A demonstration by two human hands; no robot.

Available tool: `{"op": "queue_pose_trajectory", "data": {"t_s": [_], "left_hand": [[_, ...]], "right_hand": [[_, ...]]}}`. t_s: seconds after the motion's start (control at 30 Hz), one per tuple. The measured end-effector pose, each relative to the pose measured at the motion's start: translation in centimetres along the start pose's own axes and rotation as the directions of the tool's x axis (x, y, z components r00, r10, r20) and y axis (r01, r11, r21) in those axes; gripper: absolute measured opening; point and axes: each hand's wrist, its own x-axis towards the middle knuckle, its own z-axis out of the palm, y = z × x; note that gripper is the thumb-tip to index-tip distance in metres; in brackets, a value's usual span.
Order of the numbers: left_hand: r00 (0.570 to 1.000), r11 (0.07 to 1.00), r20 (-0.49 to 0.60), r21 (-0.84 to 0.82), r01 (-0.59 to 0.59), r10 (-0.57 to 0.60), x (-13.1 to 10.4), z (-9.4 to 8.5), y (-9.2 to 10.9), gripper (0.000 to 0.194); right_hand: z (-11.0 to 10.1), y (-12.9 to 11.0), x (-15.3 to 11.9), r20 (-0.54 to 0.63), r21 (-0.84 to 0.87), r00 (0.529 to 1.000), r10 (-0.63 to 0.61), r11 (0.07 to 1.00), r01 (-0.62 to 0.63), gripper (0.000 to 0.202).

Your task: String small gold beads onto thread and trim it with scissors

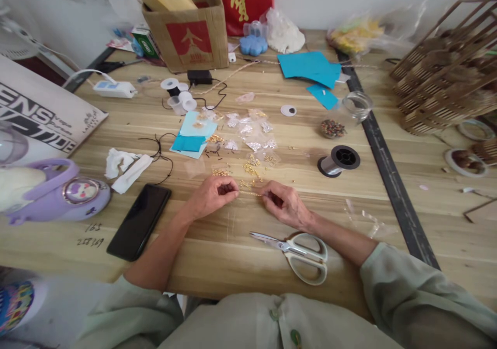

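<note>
A thin gold beaded strand (pixel 250 193) stretches between my two hands, low over the wooden table. My left hand (pixel 213 196) pinches its left end, thumb against fingertips. The right end is pinched in my right hand (pixel 285 202). Just beyond my fingers lie loose gold beads (pixel 252 170) and small plastic bags of silver pieces (pixel 254 136). White-handled scissors (pixel 306 256) rest near my right wrist, blades pointing left. A spool of fine wire (pixel 338 161) is on the right, behind my right hand.
A black phone (pixel 139 222) and a purple bottle (pixel 77 191) lie left of my left forearm. At the back stand a cardboard box (pixel 188 35) and blue sheets (pixel 308 68). A bead jar (pixel 341 120) lies right; bamboo racks (pixel 446 74) stand far right.
</note>
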Motion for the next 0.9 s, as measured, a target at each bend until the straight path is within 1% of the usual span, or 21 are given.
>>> {"op": "queue_pose_trajectory", "data": {"t_s": [0.17, 0.4, 0.57, 0.9], "left_hand": [[1.000, 1.000, 0.005, -0.001, -0.002, 0.002, -0.02, -0.06, 0.00, 0.013], [1.000, 1.000, 0.023, 0.023, 0.003, -0.003, -0.05, -0.18, 0.00, 0.014], [0.999, 1.000, 0.046, 0.008, 0.003, -0.003, -0.05, -0.08, -0.15, 0.015], [0.997, 1.000, 0.070, 0.004, 0.015, -0.015, -0.07, -0.03, 0.05, 0.016]], "right_hand": [[-0.08, -0.13, 0.08, 0.012, 0.029, 0.999, 0.035, 0.999, -0.036, 0.010], [-0.11, 0.00, 0.06, 0.040, 0.071, 0.995, 0.095, 0.993, -0.097, 0.015], [-0.12, 0.15, 0.00, 0.052, 0.078, 0.992, 0.112, 0.990, -0.116, 0.018], [-0.33, 0.21, 0.24, 0.066, 0.178, 0.985, 0.161, 0.969, -0.170, 0.020]]}}
